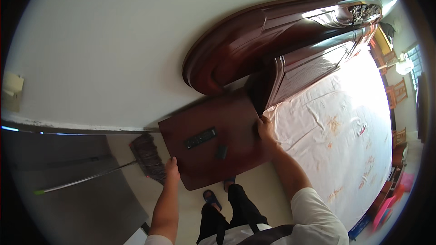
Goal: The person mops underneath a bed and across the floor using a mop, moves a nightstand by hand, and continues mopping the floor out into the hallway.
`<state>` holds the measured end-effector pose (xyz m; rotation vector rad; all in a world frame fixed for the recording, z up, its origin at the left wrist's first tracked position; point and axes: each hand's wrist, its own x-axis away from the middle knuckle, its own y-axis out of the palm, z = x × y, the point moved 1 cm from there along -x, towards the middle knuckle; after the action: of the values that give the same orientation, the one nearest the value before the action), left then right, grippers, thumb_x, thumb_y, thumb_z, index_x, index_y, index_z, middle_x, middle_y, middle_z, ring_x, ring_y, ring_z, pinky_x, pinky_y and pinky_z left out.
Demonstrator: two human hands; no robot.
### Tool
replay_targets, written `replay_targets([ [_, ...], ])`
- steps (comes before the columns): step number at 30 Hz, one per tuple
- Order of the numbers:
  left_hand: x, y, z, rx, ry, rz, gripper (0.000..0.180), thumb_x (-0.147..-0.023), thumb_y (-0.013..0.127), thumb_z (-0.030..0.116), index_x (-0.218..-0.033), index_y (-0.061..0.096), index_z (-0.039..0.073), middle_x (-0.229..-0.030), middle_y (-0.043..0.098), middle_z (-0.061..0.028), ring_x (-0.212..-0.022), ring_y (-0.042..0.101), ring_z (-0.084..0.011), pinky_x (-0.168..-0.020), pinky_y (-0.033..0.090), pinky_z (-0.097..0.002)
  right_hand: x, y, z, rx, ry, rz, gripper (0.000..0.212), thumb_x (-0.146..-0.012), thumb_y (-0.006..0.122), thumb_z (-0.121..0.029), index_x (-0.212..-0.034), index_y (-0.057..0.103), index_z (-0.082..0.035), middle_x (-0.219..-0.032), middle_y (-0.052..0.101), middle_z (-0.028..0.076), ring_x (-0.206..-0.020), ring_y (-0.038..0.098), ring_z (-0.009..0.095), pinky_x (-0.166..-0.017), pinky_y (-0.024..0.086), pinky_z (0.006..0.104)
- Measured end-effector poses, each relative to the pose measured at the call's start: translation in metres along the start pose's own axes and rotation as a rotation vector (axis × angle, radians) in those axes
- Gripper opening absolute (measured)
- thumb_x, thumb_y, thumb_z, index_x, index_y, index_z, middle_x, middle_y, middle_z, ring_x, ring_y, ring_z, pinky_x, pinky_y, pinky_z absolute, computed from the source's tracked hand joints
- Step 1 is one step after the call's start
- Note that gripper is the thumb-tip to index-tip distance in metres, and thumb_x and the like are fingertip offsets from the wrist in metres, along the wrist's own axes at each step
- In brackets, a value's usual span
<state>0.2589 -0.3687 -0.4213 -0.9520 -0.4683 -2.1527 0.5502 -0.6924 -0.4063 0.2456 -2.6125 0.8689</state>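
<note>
A dark red-brown bedside table [204, 168] stands against the wall next to the bed. My left hand [172, 169] grips its left edge, with the thumb toward the top and the other fingers hidden. On the opposite side, near the bed, my right hand [264, 128] is closed on the right edge. A black remote control [200, 138] lies on the tabletop. Beside it sits a small dark block-shaped object [221, 152], whose kind I cannot make out. Neither hand touches these two.
A bed [318, 145] with a pale flowered sheet fills the right side, below a glossy dark red headboard [240, 41]. To the left, a mop [147, 156] with a metal handle lies near a grey door [68, 190]. My slippered feet [212, 199] stand close to the bedside table.
</note>
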Motion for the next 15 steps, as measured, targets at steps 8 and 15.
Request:
replay_targets([
  [8,0.045,0.054,0.032,-0.267,-0.275,0.297,0.059,-0.088,0.03,0.046,-0.132,0.019,0.008,-0.134,0.024,-0.0133,-0.121,0.03,-0.0281,-0.098,0.027,-0.0428,0.136,-0.014,0.073,-0.562,0.603,0.231,0.062,-0.08,0.053,-0.04,-0.123,0.033,0.0,-0.123,0.038,0.018,-0.111,0.041,0.033,-0.087,0.037,0.0453],
  [15,0.021,0.046,0.023,-0.195,-0.138,0.215,0.052,-0.09,0.029,0.039,-0.131,0.021,0.008,-0.13,0.03,-0.0145,-0.118,0.035,-0.0282,-0.096,0.031,-0.0426,0.127,0.012,0.092,-1.17,0.524,-0.051,0.067,-0.083,0.044,-0.048,-0.129,0.023,-0.003,-0.131,0.03,0.014,-0.114,0.038,0.033,-0.087,0.037,0.0514],
])
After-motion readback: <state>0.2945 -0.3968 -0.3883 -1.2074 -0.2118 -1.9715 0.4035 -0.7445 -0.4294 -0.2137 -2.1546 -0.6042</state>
